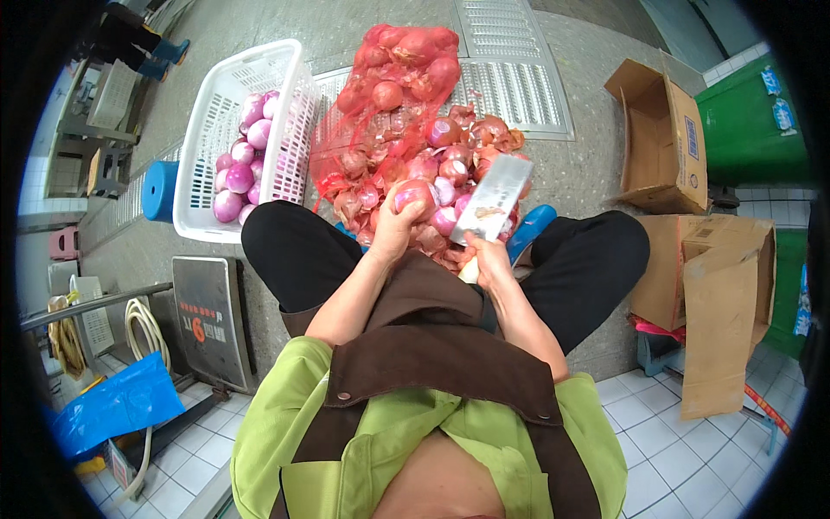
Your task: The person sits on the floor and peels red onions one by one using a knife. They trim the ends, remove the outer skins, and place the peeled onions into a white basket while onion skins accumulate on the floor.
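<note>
My left hand [393, 228] grips a red onion [415, 196] that still wears its skin. In my right hand [491, 259] is the pale handle [469, 270] of a cleaver, its broad blade [502, 188] slanting up to the right with bits of skin stuck on it. Below and beyond the hands spreads a heap of onions and loose skins [447, 156], some onions trimmed at the end. A red mesh sack [415, 61] with more onions lies at the far side of the heap. To the left, peeled purple onions [240, 178] lie inside a white plastic basket [188, 201].
A blue stool [157, 191] touches the basket's left side. A platform scale [209, 321] stands by my left knee. Cardboard boxes [661, 143] and a green container [746, 130] are on the right. Metal drain grates [519, 97] cross the floor ahead. Another person's blue boots [170, 52] show far left.
</note>
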